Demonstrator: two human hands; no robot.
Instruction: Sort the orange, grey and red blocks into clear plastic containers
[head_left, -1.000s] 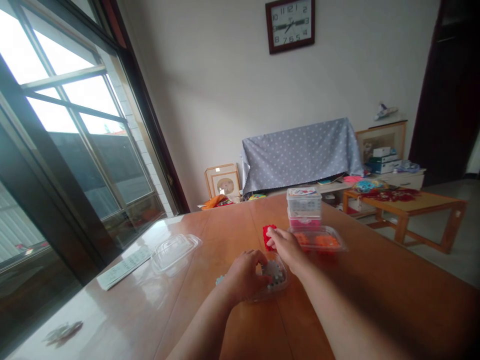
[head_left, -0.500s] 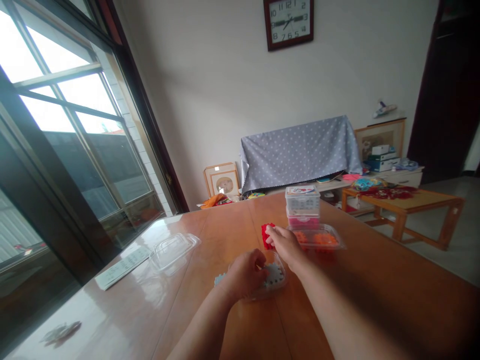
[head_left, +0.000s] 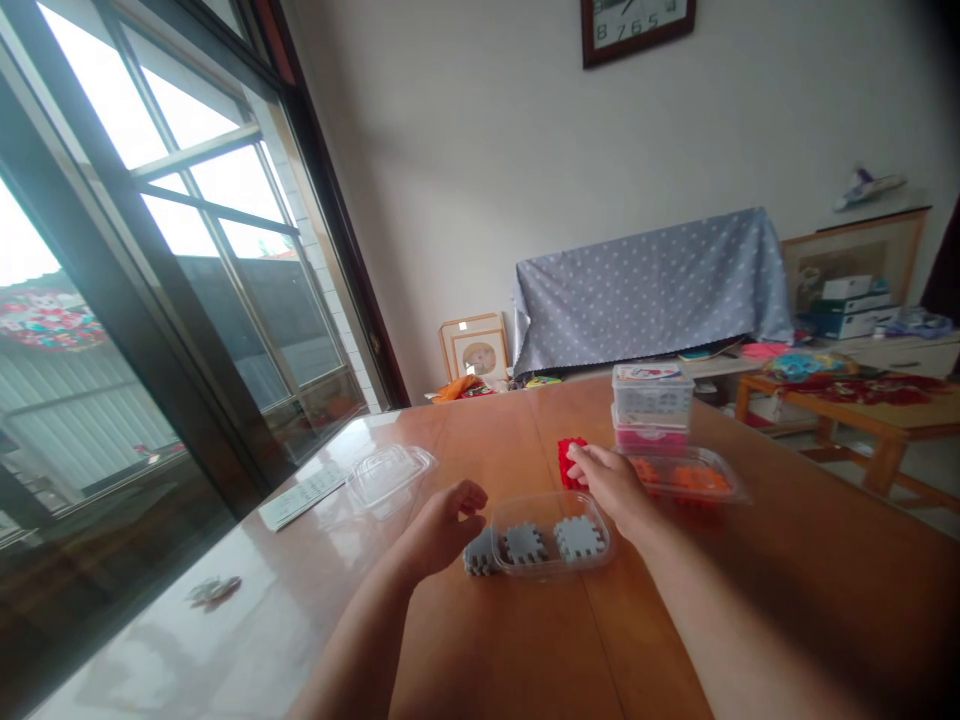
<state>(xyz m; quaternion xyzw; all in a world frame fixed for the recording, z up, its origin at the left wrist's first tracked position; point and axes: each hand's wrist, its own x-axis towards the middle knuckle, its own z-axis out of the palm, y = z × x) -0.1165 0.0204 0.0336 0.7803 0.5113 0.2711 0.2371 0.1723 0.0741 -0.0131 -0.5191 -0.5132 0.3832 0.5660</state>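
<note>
My left hand (head_left: 442,530) hangs just left of a clear plastic tray (head_left: 551,535), fingers apart and holding nothing. Two grey interlocking foam blocks (head_left: 551,541) lie in that tray. Another grey block (head_left: 480,553) sits at its left edge, partly under the rim. My right hand (head_left: 611,487) is farther forward, its fingertips pressed on a red interlocking block (head_left: 571,462). The hand hides part of the block. A second clear tray (head_left: 686,475) with orange pieces sits just right of my right hand.
Stacked plastic boxes (head_left: 651,405) stand behind the orange tray on the wooden table (head_left: 510,640). A clear lid (head_left: 388,480) and a printed paper strip (head_left: 300,497) lie to the left. A window runs along the table's left side. A low wooden table stands to the right.
My left hand has lifted off the clear tray and moved left, its fingers opening and uncovering the grey blocks. My right hand stays on the red block. The view has turned, shifting the room rightward.
</note>
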